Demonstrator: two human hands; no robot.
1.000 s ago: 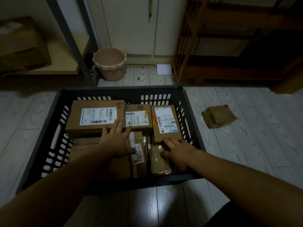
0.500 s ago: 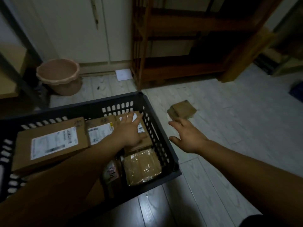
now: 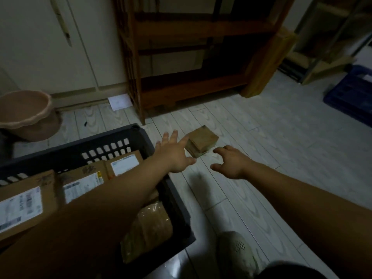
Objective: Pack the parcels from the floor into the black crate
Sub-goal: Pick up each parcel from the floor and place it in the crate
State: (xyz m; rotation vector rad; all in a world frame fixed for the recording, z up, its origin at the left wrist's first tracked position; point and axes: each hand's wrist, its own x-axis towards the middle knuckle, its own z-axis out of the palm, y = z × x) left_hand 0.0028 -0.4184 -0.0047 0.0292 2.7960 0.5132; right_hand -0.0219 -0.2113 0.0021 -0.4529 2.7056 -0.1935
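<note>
One small brown parcel (image 3: 202,142) is lying flat on the pale floor (image 3: 281,158), just beyond the far right corner of the black crate (image 3: 112,137) and apart from it. It is sitting turned on the diagonal, one corner pointing toward the person. Its top is looking close to square, so no clear long axis is showing. Both hands are hanging over the floor on its near side, so the parcel is lying ahead of them and between them. The left grip (image 3: 175,155) is stretching across the crate's corner, fingers straight and spread, holding nothing. Its fingertips are overlapping the parcel's left edge, though I cannot tell whether they are touching it. The right grip (image 3: 231,164) is hovering near the parcel's near right side, fingers loosely curled and empty, with a sliver of floor showing between fingertips and cardboard. The left is looking the nearer of the two. By my judgement, the coming move is calling for the hands to close in on opposite sides. Inside the crate, several labelled parcels (image 3: 80,186) are lying side by side, with a tape-wrapped parcel (image 3: 149,224) sitting at the near right. A pink bucket (image 3: 24,113) is standing beyond the crate
</note>
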